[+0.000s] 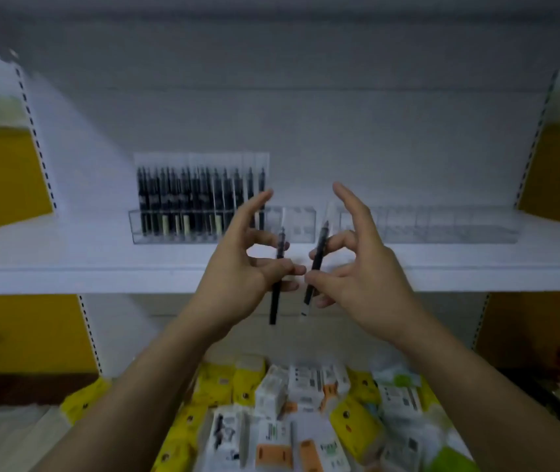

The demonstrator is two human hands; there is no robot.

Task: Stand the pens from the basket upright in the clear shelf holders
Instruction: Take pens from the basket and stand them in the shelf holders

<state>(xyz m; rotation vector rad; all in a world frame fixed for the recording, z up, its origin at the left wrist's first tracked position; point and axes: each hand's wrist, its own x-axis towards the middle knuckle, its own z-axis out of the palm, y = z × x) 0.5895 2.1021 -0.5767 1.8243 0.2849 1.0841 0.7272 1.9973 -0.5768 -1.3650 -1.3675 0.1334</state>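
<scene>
My left hand (244, 267) pinches a black pen (275, 301) between thumb and curled fingers, the pen held nearly upright, with the index finger stretched up. My right hand (357, 264) pinches a second black pen (316, 267), tilted slightly right at the top. Both hands hover in front of the white shelf (67, 264), just before the shelf's front edge. On it stands a clear holder (300, 229) whose left compartments hold several black pens (190, 195) upright; its right compartments show no pens. Another clear holder (442, 226) sits to the right. No basket is in view.
Below the shelf lies a heap of yellow, white and green packaged goods (305, 403). Perforated shelf uprights (33, 131) run up both sides, with yellow walls (2, 172) behind them. A higher shelf hangs overhead.
</scene>
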